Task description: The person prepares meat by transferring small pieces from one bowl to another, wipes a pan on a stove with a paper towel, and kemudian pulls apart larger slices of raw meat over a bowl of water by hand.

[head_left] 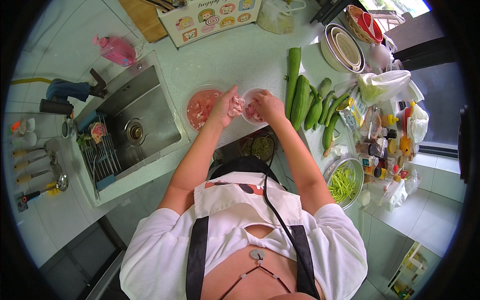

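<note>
Cut pieces of raw meat (236, 106) lie in my left hand (222, 106), its fingers curled around them between two bowls. On the left, a clear round bowl (183, 106) holds pinkish water with more meat in it. My right hand (270, 107) reaches into the smaller white bowl (248, 94) on the right. Its fingers are bent down onto raw meat pieces (253, 114) there, and the fingertips are partly hidden. Both bowls stand near the counter's front edge.
A steel sink (165, 95) with a dish rack (102, 150) is on the left. Green gourds (300, 97) lie right of the bowls. Farther right are a colander of green stems (345, 182), stacked basins (345, 47) and seasoning bottles (372, 160). A patterned box (210, 21) stands behind.
</note>
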Tool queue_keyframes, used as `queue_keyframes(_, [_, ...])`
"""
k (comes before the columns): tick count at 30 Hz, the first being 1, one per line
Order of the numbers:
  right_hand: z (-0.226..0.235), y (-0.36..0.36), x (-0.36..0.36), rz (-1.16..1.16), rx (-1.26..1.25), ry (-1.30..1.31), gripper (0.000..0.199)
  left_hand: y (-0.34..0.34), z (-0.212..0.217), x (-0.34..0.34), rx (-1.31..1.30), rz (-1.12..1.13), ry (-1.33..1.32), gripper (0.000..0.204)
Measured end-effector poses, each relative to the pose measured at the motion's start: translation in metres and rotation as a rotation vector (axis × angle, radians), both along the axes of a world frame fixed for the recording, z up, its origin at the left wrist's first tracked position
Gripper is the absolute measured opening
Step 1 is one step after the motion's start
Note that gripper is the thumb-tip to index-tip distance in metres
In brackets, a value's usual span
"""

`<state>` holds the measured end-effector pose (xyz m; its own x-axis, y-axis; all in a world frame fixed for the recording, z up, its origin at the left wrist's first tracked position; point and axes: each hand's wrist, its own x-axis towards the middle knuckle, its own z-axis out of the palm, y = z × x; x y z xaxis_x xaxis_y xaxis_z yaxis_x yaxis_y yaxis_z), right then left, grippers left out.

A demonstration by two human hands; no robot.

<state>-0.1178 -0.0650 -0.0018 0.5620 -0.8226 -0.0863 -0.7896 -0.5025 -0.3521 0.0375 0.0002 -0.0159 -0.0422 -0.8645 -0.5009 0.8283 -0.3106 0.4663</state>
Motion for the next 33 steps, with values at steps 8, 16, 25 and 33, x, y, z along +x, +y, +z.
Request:
queue_keyframes(8, [-0.008, -0.011, 0.006, -0.001, 0.111, 0.134, 0.021, 0.001, 0.006, 0.004, 0.013, -0.007, -0.002, 0.032])
queue_keyframes(16, [0.026, -0.013, -0.030, -0.303, 0.972, -0.897, 0.024, 0.000, 0.010, -0.001, -0.024, -0.023, -0.078, 0.026])
queue_keyframes(25, [0.037, -0.013, -0.039, -0.376, 1.121, -1.028, 0.025, -0.004, 0.031, -0.020, -0.059, -0.065, -0.279, 0.017])
queue_keyframes(33, [0.026, -0.019, -0.036, -0.108, 0.272, -0.763, 0.014, -0.005, 0.036, -0.029, -0.090, -0.147, -0.462, 0.019])
